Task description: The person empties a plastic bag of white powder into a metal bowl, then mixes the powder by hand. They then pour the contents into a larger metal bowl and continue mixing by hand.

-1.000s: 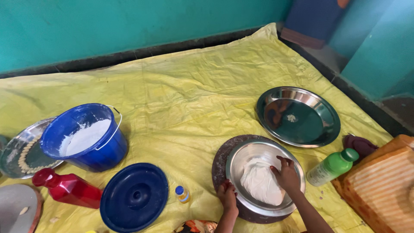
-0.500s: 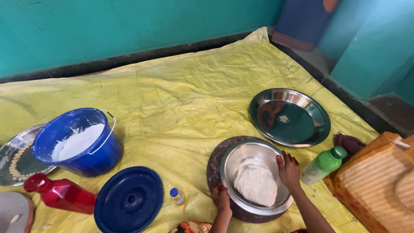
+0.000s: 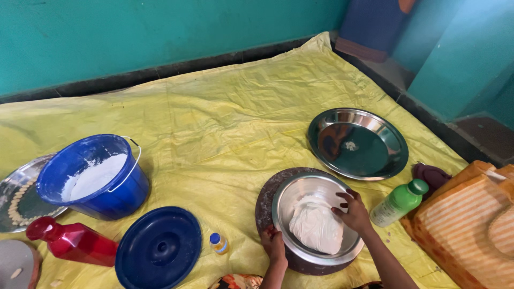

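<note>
A steel bowl (image 3: 300, 194) holds a lump of white dough (image 3: 316, 227) and rests on a round dark board (image 3: 267, 195). My right hand (image 3: 352, 212) lies inside the bowl, fingers on the right side of the dough. My left hand (image 3: 274, 242) grips the bowl's near left rim over the board. Both lie on a yellow sheet (image 3: 214, 118) spread on the floor.
An empty steel plate (image 3: 357, 143) sits behind the bowl. A green bottle (image 3: 399, 202) and orange striped cloth (image 3: 466, 225) lie right. Left: a blue bucket of flour (image 3: 93, 176), its blue lid (image 3: 159, 247), a small bottle (image 3: 218, 243), a red bottle (image 3: 69, 241), a tray (image 3: 16, 198).
My right hand has shifted from the top of the dough to its right side near the rim. The view has drifted a little; the left hand stays on the bowl's edge.
</note>
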